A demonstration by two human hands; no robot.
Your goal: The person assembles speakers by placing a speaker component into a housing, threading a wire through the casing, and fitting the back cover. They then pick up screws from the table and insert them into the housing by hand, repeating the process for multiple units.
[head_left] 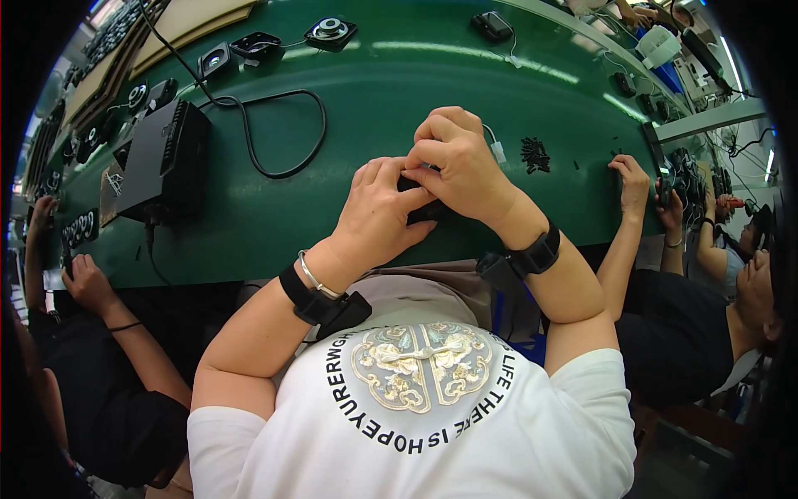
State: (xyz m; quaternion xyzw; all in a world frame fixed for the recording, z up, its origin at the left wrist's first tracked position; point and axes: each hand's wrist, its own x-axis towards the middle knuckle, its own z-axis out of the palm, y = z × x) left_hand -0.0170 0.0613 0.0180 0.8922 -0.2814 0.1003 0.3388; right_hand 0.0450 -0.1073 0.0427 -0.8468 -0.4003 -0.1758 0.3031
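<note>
Over the green table, my left hand is closed around a small black part, mostly covered by my fingers. My right hand bends over its far side with thumb and fingertips pinched together. Whatever lies in that pinch is too small or hidden to name. A short cable with a white plug sticks out beyond my right hand; its other end is hidden. To the right of it lies a pile of small black pieces.
A black box with a cable looping across the table stands at left. Black speaker-like units lie along the far side, and another black unit with a plug lies far right. Co-workers' hands work on both sides.
</note>
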